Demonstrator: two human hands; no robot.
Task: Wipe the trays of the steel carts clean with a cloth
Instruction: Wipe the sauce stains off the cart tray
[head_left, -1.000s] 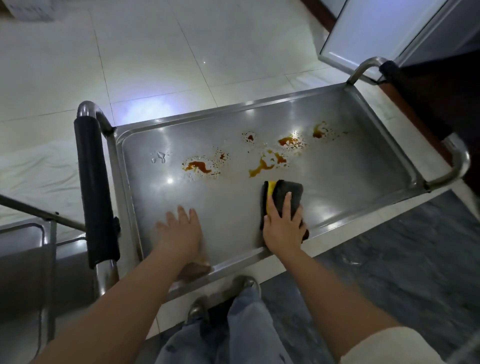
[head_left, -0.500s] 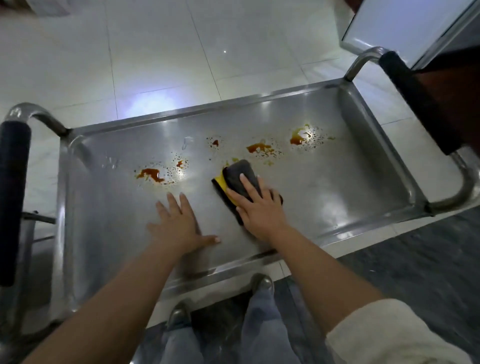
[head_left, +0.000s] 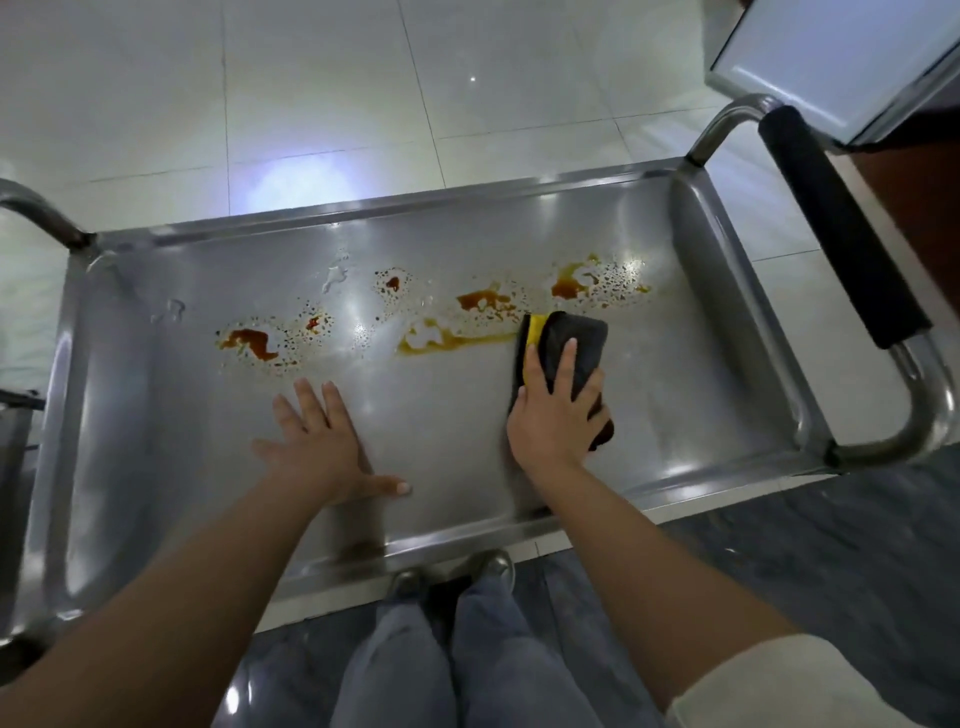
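Observation:
A steel cart tray (head_left: 701, 395) fills the view, with several brown liquid stains across its far half: one at the left (head_left: 249, 340), a smeared streak in the middle (head_left: 447, 340), one at the right (head_left: 571, 283). A dark folded cloth with a yellow edge (head_left: 579, 335) lies on the tray just right of the smeared streak. My right hand (head_left: 550, 421) presses on it with fingers spread flat over its top. My left hand (head_left: 317, 447) rests flat on the bare tray, fingers spread, near the left stain.
The cart's right handle with black grip (head_left: 841, 228) curves up beside the tray, and a steel left handle (head_left: 36, 208) shows at the edge. A white-topped cabinet (head_left: 831, 52) stands at the far right. My legs and shoes (head_left: 452, 577) are against the near rim. Pale floor tiles lie beyond.
My right hand has slid the cloth from the middle stain toward the right, leaving a smeared streak. My left hand stays flat on the tray. The view has shifted.

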